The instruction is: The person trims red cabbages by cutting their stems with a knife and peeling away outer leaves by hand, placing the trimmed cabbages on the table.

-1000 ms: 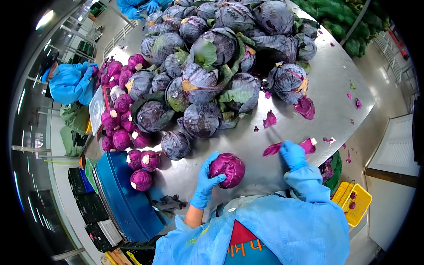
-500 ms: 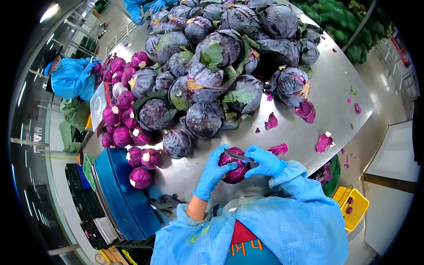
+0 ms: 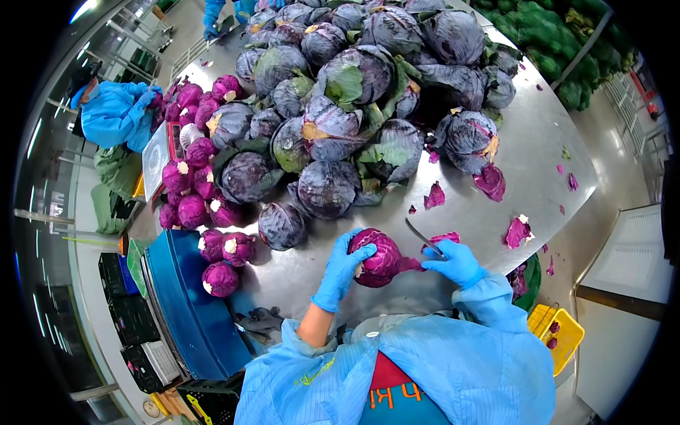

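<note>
My left hand (image 3: 343, 268), in a blue glove, is closed round the side of a red cabbage (image 3: 380, 256), thumb across its front, above the near part of the metal table (image 3: 524, 142). My right hand (image 3: 457, 262), also gloved, grips a knife (image 3: 419, 232) whose curved blade points up and left, away from the cabbage. A purple leaf piece (image 3: 410, 264) spans the gap between the cabbage and my right fingers. Just behind the blade lies a loose cabbage leaf (image 3: 440, 239).
Untrimmed cabbages (image 3: 329, 188) are heaped across the table's far side. Trimmed purple cabbages (image 3: 220, 279) sit at the left beside a scale (image 3: 157, 166) and a blue bin (image 3: 188, 304). Another person (image 3: 117, 117) stands far left. A yellow basket (image 3: 567, 340) is low at the right.
My right hand has drawn the knife off the cabbage and moved right and slightly down. A leaf piece now shows between cabbage and hand. My left hand keeps its hold, the cabbage turned.
</note>
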`<state>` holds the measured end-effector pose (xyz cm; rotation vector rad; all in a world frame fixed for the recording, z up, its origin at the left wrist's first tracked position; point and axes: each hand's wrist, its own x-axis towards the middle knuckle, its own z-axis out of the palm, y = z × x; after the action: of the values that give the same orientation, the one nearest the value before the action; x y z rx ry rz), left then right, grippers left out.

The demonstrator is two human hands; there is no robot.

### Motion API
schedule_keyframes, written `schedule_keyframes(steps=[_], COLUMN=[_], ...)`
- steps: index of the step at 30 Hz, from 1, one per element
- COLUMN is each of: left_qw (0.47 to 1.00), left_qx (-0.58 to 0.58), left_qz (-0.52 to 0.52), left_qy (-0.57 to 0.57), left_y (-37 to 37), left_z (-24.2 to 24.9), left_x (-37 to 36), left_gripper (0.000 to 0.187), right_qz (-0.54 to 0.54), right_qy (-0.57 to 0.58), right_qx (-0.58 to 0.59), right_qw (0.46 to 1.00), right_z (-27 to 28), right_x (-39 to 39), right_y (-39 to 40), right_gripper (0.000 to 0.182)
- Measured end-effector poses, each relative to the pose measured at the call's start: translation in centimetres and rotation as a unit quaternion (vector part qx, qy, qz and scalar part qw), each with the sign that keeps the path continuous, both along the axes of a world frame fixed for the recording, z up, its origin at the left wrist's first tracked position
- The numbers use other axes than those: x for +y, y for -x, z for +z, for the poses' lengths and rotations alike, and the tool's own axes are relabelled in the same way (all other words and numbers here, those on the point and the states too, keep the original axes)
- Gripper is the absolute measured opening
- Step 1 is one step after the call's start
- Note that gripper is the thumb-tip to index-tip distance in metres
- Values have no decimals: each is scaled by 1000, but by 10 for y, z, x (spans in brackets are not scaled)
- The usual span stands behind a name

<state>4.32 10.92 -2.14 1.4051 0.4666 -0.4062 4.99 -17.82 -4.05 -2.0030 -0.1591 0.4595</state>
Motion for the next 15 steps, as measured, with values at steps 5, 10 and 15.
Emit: schedule_keyframes(steps=[5,10,15], left_qw=[997,988,989], left_qx=[-32,-15,-34], left_qz=[-9,-51,-28], left_qy=[-66,-148,-139], left_y=[1,-1,-8], left_z=[-5,10,7], left_x=[-10,-17,-22], left_gripper=[57,47,56], right_qz=[148,242,242], right_qy=[-46,-5,12], right_qx=[-157,-89,-44], right_qw=[975,966,969], right_z=[33,20,17], right_x=[48,53,36], right_y=[-24,-36,-26], right_gripper=[63,63,55])
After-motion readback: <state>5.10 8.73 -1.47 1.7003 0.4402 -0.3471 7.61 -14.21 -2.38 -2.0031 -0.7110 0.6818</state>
